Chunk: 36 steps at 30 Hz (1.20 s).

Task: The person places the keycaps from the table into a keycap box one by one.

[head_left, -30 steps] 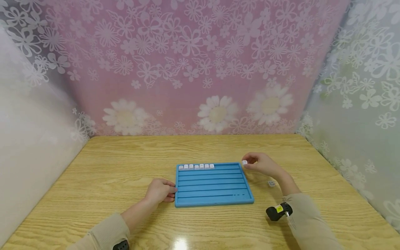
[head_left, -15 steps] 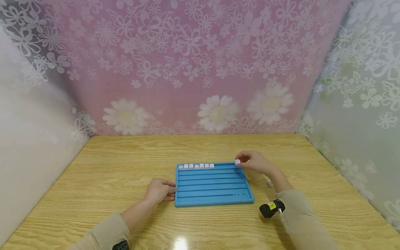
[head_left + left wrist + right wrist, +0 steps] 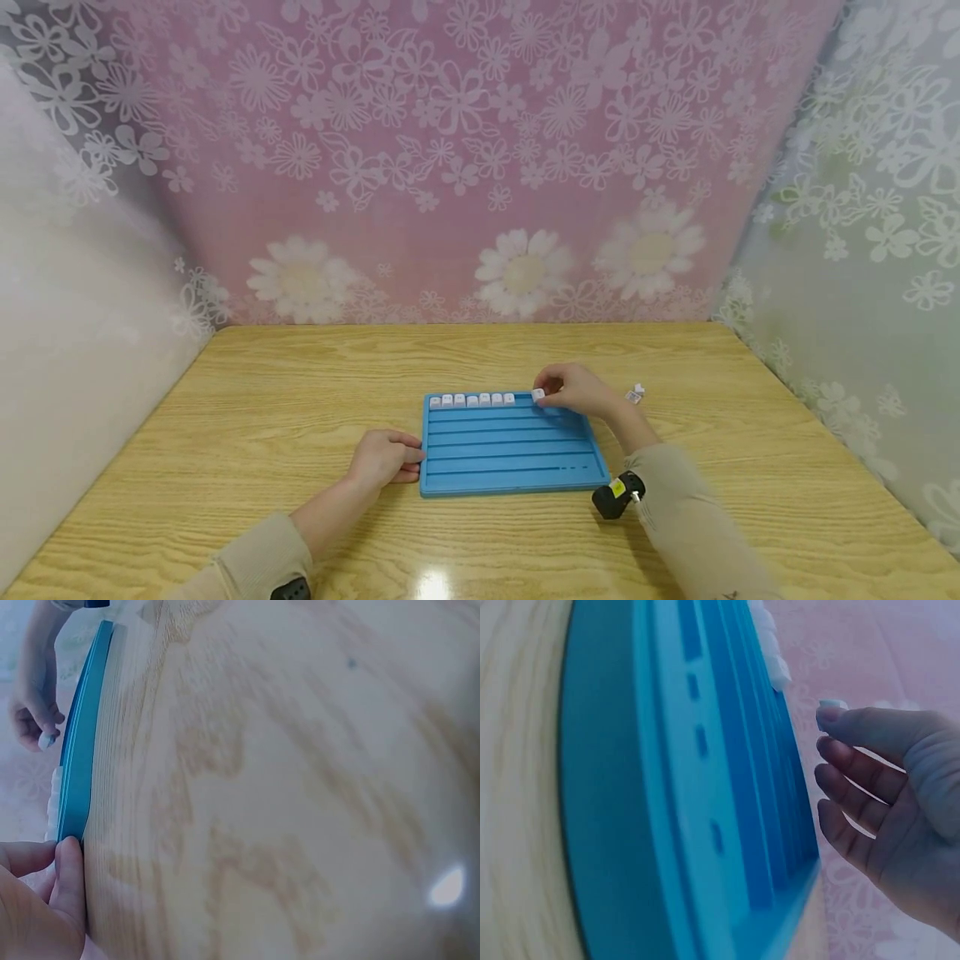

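Observation:
A blue tray (image 3: 510, 454) with long ridged rows lies on the table. Several white keycaps (image 3: 472, 401) stand side by side along its far row, starting from the left corner. My right hand (image 3: 581, 390) pinches one more white keycap (image 3: 538, 395) between thumb and fingertips, over the far row and a little right of the lined-up ones. The right wrist view shows this pinched keycap (image 3: 832, 705) at the thumb tip. At the tray's left edge, my left hand (image 3: 381, 457) grips the rim between thumb and fingers; its fingertips (image 3: 69, 851) show there in the left wrist view.
A few loose white pieces (image 3: 636, 393) lie on the wooden table (image 3: 300, 367) beyond the tray's right side, near my right forearm. Flowered cloth (image 3: 480, 167) hangs behind the table and on both sides.
My right hand has moved left with the keycap, from beyond the tray's right corner to over the far row. Loose pieces have come into view behind it. My left hand stays put.

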Tool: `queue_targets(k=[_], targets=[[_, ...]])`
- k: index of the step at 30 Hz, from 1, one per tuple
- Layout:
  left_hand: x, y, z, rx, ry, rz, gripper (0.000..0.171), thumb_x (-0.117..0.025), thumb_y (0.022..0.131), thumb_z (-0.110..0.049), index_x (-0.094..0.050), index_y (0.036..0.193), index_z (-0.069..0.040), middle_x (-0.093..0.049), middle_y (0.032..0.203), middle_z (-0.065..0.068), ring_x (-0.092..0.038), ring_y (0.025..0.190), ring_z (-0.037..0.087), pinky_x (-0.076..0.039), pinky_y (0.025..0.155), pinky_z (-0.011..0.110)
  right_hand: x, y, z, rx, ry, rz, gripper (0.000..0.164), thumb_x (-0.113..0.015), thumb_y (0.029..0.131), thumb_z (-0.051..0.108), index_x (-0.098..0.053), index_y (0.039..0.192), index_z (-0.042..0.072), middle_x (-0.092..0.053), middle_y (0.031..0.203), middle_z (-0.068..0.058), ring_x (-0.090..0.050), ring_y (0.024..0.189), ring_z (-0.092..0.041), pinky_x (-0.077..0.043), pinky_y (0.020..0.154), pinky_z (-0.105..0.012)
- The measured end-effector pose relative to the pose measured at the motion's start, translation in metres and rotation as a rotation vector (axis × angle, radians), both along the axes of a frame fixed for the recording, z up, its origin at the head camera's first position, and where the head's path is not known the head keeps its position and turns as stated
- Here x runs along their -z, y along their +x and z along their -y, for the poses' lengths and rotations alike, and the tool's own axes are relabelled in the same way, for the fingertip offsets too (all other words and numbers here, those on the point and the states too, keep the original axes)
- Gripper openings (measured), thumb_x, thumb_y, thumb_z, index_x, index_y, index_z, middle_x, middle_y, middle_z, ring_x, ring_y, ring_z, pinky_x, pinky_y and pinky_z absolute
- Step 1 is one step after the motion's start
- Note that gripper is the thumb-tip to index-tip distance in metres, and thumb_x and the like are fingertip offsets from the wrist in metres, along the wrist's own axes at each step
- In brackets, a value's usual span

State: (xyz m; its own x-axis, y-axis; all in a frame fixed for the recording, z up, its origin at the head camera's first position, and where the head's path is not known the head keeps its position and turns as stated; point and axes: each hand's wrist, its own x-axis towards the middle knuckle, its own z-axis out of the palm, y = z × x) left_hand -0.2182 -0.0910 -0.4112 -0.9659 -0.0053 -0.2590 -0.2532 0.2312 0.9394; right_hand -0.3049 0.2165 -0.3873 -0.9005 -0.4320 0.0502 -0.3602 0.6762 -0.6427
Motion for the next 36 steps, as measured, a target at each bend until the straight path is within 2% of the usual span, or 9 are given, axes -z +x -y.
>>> queue_targets(k=[7,14,36], targets=[[0.000,0.000,-0.001,0.004,-0.001,-0.005,0.018,-0.061,0.082,0.003,-0.063,0.099,0.010,-0.061,0.075,0.011,-0.057,0.058,0.013,-0.055,0.057,0.026,0.005,-0.006,0.014,0.029,0.060,-0.017,0.012,-0.071,0.081,0.009,-0.064,0.091,0.007,-0.059,0.084,0.000,-0.052,0.077,-0.015,-0.047,0.069,-0.031],[-0.002,0.001,-0.001,0.011,-0.005,-0.001,0.017,-0.061,0.083,0.003,-0.063,0.099,0.010,-0.060,0.075,0.011,-0.057,0.059,0.014,-0.055,0.057,0.027,0.004,-0.006,0.020,0.034,0.089,-0.033,0.012,-0.072,0.079,0.007,-0.063,0.088,0.006,-0.059,0.081,-0.001,-0.051,0.074,-0.016,-0.047,0.067,-0.032],[0.000,0.000,-0.001,0.011,0.005,0.005,0.014,-0.060,0.083,0.004,-0.062,0.096,0.010,-0.059,0.072,0.012,-0.057,0.058,0.014,-0.055,0.055,0.027,0.005,-0.007,0.021,0.052,0.160,-0.054,0.012,-0.072,0.079,0.006,-0.063,0.086,0.007,-0.057,0.080,-0.002,-0.049,0.073,-0.017,-0.046,0.066,-0.033]])
